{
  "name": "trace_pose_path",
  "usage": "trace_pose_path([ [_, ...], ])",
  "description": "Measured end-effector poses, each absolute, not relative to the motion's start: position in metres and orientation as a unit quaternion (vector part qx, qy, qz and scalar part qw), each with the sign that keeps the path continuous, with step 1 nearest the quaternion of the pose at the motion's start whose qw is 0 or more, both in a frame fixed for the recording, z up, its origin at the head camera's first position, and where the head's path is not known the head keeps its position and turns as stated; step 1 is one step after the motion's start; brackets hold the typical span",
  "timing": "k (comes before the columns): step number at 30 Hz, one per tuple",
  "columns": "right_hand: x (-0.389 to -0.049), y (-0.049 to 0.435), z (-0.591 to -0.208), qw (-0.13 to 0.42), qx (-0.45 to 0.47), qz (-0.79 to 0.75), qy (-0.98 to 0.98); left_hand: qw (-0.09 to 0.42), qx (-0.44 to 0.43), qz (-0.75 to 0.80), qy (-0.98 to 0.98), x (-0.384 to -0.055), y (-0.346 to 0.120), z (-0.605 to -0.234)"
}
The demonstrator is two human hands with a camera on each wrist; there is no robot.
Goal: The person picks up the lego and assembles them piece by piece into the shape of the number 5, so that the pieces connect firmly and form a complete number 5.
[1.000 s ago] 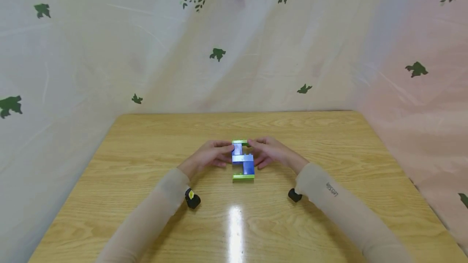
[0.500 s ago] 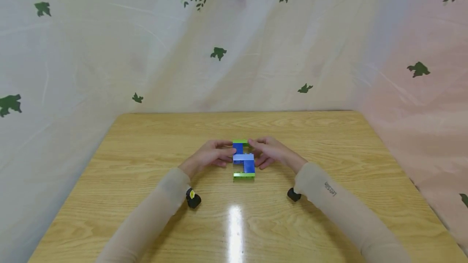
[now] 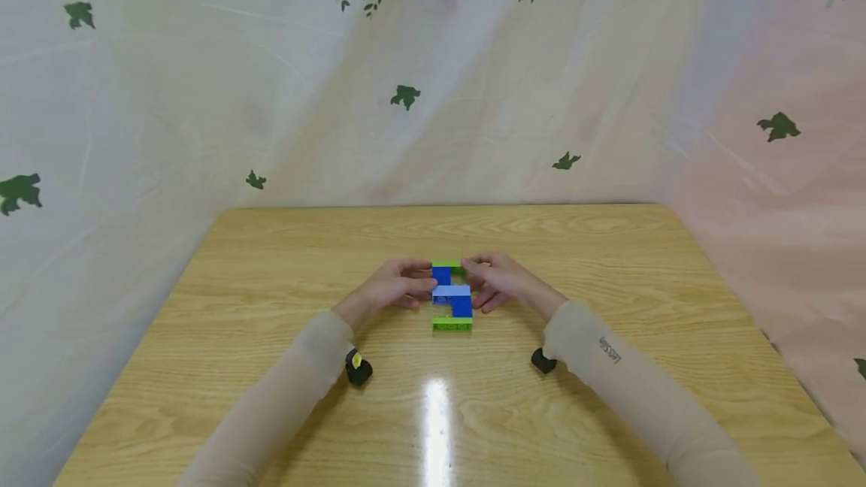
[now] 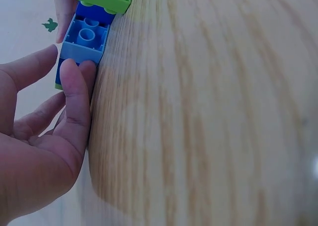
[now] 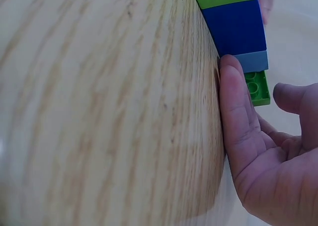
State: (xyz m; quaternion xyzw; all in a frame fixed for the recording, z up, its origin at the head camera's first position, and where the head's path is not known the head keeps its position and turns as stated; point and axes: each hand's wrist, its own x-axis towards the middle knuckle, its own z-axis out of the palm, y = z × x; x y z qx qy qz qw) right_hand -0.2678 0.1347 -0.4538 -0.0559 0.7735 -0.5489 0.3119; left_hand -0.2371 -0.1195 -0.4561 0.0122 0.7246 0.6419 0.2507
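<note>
A small build of toy bricks stretches away from me on the wooden table, two green end bricks with two dark blue and one light blue between. The near green brick point(image 3: 452, 325) shows its hollow underside, as does the light blue brick point(image 4: 84, 36). My left hand point(image 3: 387, 284) holds the left side, its thumb on the far dark blue brick point(image 3: 441, 275). My right hand point(image 3: 504, 279) holds the right side, thumb at the end of the far green brick point(image 5: 258, 88). A right fingertip point(image 5: 230, 62) lies right at the light blue brick.
Wood-grain table point(image 3: 271, 246) lies under both forearms. Behind and at both sides hangs pale cloth point(image 3: 473, 134) with leaf prints. Black wrist cameras hang below the left cuff point(image 3: 358, 370) and the right cuff point(image 3: 543, 361).
The build has tilted slightly in my hands. Its bright glare is gone and the hollow undersides of the near green and light blue bricks show more. Both hands stay almost in place.
</note>
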Motion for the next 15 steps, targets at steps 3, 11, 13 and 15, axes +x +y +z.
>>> trace_pose_path([
  [3,-0.2664,0.1350,-0.4536,0.311,-0.057,-0.549,0.773,0.250,0.013,0.638,0.728,-0.2367,-0.1193,-0.4568],
  [11,-0.2661,0.1363,-0.4551,0.313,-0.052,-0.552,0.771,0.255,0.012,0.634,0.730,-0.2371,-0.1194,-0.4583],
  [13,-0.2663,0.1368,-0.4555,0.312,-0.052,-0.552,0.771,0.254,0.013,0.632,0.732,-0.2373,-0.1197,-0.4578],
  [15,-0.2661,0.1368,-0.4553,0.313,-0.049,-0.554,0.770,0.254,0.013,0.631,0.733,-0.2374,-0.1199,-0.4572],
])
